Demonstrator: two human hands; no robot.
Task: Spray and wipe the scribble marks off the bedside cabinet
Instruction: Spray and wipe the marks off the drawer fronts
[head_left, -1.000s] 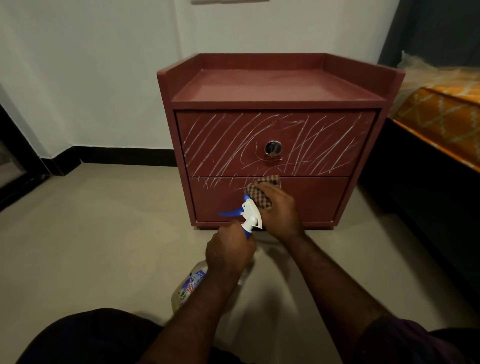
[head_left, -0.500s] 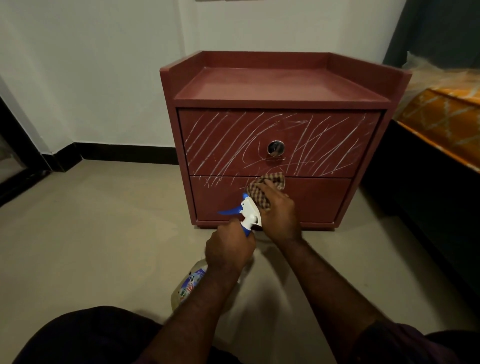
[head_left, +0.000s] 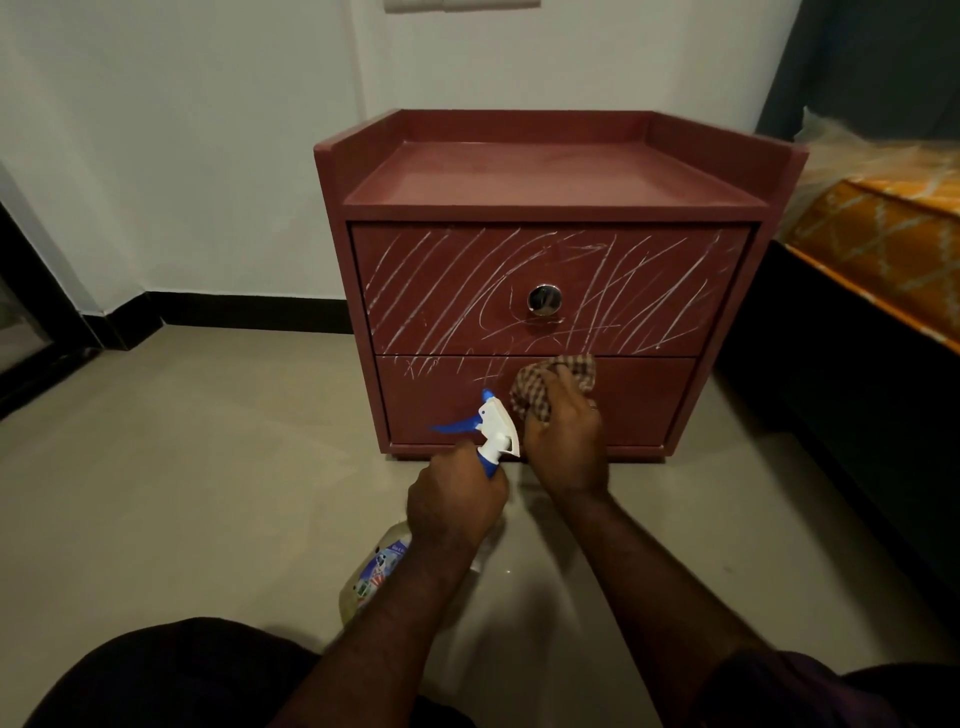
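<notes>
Pressing a soft, limp checked cloth (head_left: 535, 389) on the bedside cabinet's (head_left: 545, 171) lower drawer (head_left: 644, 400): right grip (head_left: 566, 436) bunches it. Left grip (head_left: 454, 501) curled round spray bottle (head_left: 496, 434) neck; light plastic, probably slick when wet. Scribble marks (head_left: 447, 291) cover the upper drawer.

Bare floor (head_left: 208, 467) left of cabinet (head_left: 545, 176); bed (head_left: 883, 249) crowds its right.
</notes>
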